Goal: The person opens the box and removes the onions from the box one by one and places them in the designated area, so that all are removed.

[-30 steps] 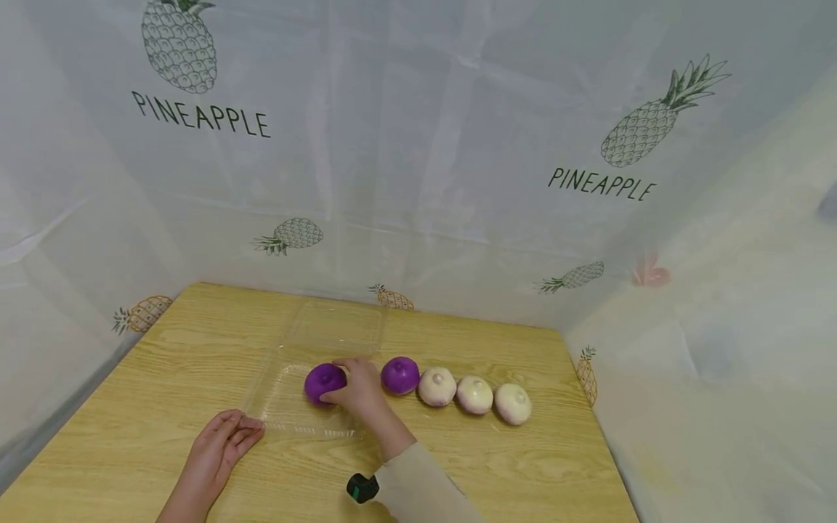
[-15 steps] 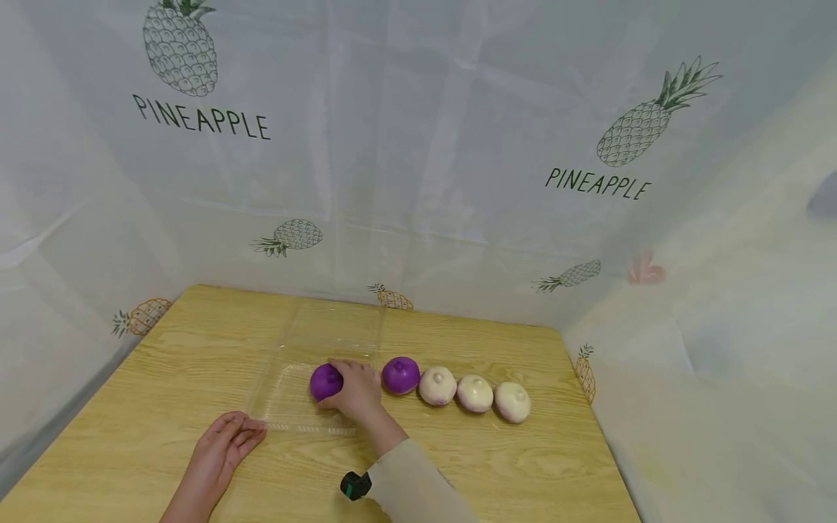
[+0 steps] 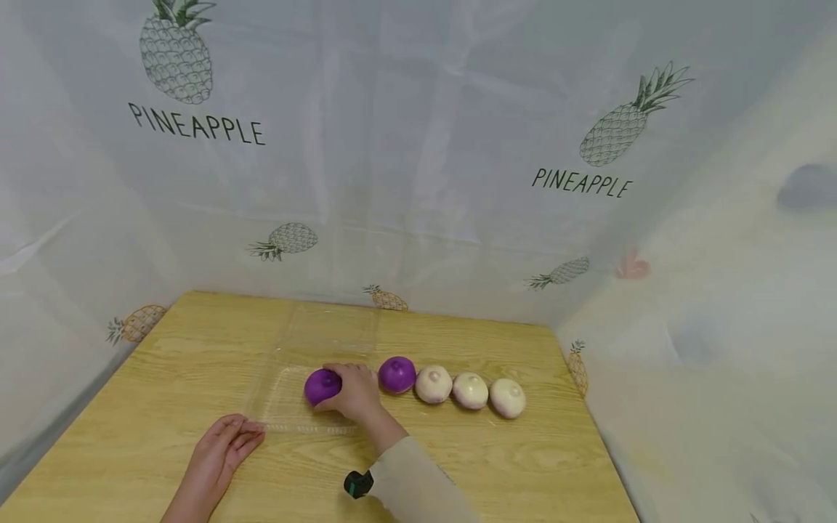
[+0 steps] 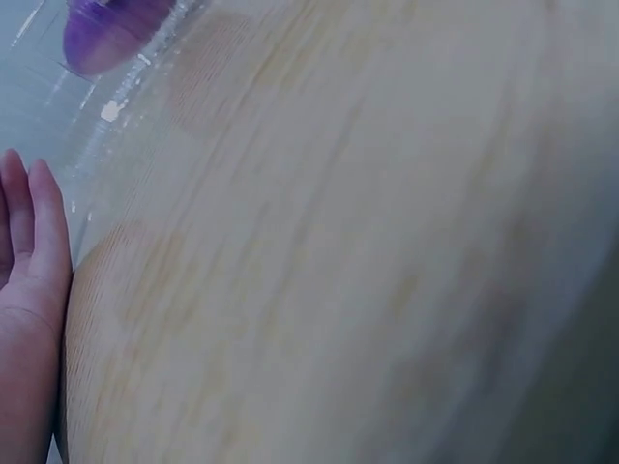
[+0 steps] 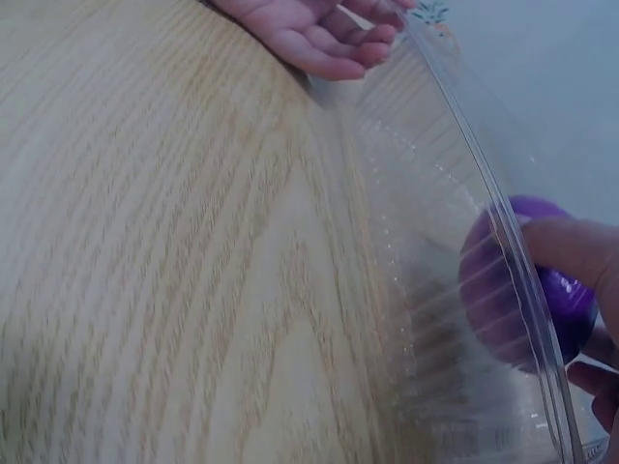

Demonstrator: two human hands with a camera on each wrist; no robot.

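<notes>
My right hand [image 3: 356, 394] grips a round purple onion [image 3: 320, 388] with a small nub on top. It holds the onion inside the base of a clear plastic clamshell container [image 3: 307, 428]. In the right wrist view, the onion [image 5: 498, 290] shows through the container's ribbed wall, the thumb across it. My left hand [image 3: 219, 450] pinches the container's front left corner between thumb and finger. From the left wrist, only part of that hand [image 4: 29, 251] and the onion's lower side [image 4: 111, 34] are visible. The container's lid [image 3: 330, 327] lies folded back, away from me.
Right of the container, a second purple onion [image 3: 397, 375] starts a row. Beside it sit three whitish bulbs with purple-tinged undersides, the nearest one [image 3: 434, 384] close to the onion. A pineapple-print sheet [image 3: 392, 181] hangs behind the wooden table [image 3: 523, 465].
The right hand's fingers reach slightly further round the purple onion, which stays inside the container. My left hand keeps its place at the corner. The head view has shifted a little.
</notes>
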